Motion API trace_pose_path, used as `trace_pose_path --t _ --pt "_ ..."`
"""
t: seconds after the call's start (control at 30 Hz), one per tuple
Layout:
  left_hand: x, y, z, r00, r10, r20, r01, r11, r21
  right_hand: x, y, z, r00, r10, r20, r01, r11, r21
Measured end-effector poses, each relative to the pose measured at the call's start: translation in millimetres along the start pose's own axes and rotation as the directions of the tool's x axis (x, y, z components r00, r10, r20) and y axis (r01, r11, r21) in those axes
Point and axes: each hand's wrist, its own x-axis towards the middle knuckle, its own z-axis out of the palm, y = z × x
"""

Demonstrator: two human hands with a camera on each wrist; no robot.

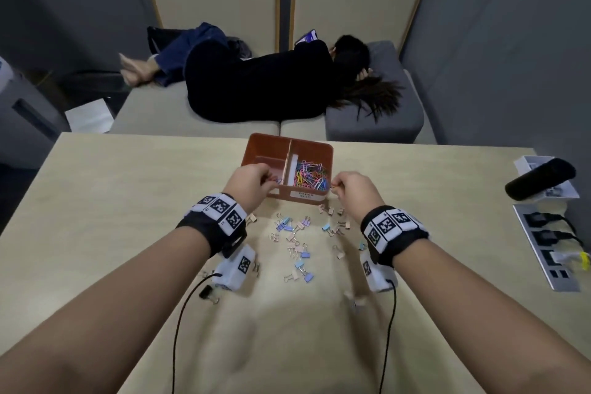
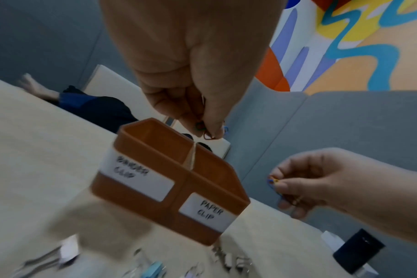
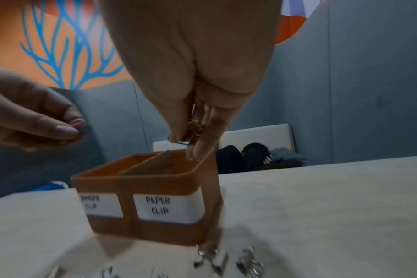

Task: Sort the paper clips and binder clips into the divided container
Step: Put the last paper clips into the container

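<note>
An orange divided container stands at the table's far edge, labelled BINDER CLIP on its left half and PAPER CLIP on its right half. A heap of coloured paper clips fills the right compartment. My left hand hovers over the container's near left corner and pinches a few paper clips. My right hand is at the near right corner and pinches yellow and blue paper clips. Several pastel binder clips lie scattered on the table between my wrists.
The beige table ends just behind the container. Beyond it, a person lies on a sofa. At the right edge sit a black cylinder on a white box and a power strip.
</note>
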Motion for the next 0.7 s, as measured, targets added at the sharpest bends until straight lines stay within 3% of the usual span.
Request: trace_pose_path --t 0.23,0.37,0.53,0.7 --pt "65.8 31.0 23.1 0.999 0.036 -0.033 -0.038 0.997 -0.062 49.5 -14.8 3.6 0.997 -0.044 -0.071 0.050 0.995 0.083" --pt "84.3 30.4 37.3 0.998 0.043 0.037 -0.042 0.999 -0.021 63.7 -13.5 13.9 0.995 -0.042 -0.086 0.054 0.989 0.136" --pt "72.3 7.4 33.4 0.998 0.067 0.018 -0.066 0.997 -0.046 51.7 -1.3 20.0 0.991 -0.059 -0.120 0.085 0.972 0.220" --pt "22.8 -30.0 21.5 0.997 0.081 0.002 -0.081 0.993 -0.085 14.5 11.9 31.1 0.989 -0.127 -0.071 0.141 0.960 0.243"
